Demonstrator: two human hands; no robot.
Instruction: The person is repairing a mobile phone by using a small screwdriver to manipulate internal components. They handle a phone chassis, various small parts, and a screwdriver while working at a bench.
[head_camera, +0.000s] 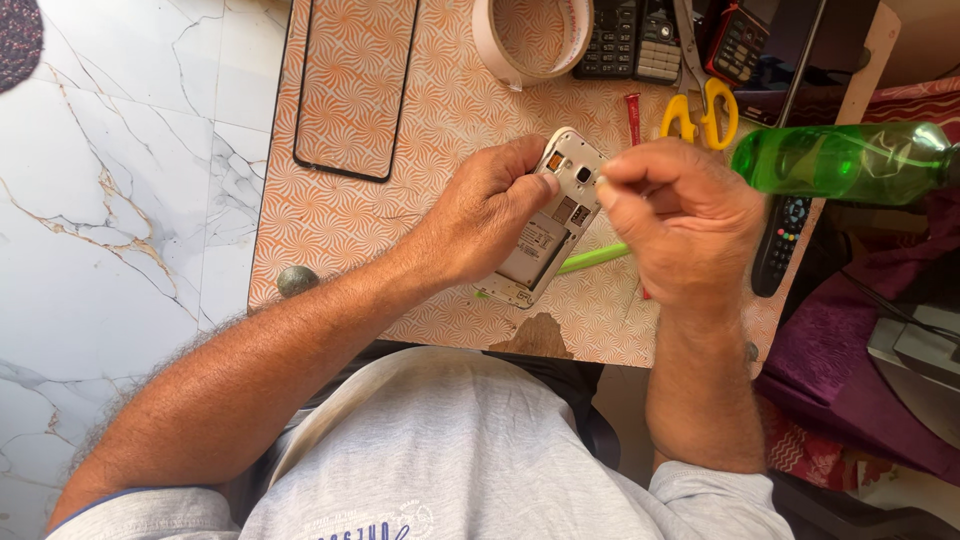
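A: Surface? 
B: Orange patterned table (420, 150) over marble floor (130, 200).

A: Counts? 
B: One green bottle (840, 160), one scissors (700, 112) (yellow-handled), one tape roll (530, 40).

A: Hands? 
B: Left hand (490, 215) grips opened phone (555, 220) above table; right hand (680, 215) pinched at its edge.

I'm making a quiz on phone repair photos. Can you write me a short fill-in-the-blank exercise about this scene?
1. The left hand holds a phone with its back ____ removed.
2. The scissors have ____ handles.
3. The bottle beside the right hand is ____.
4. The roll of tape lies on the ____.

Missing words: cover; yellow; green; table
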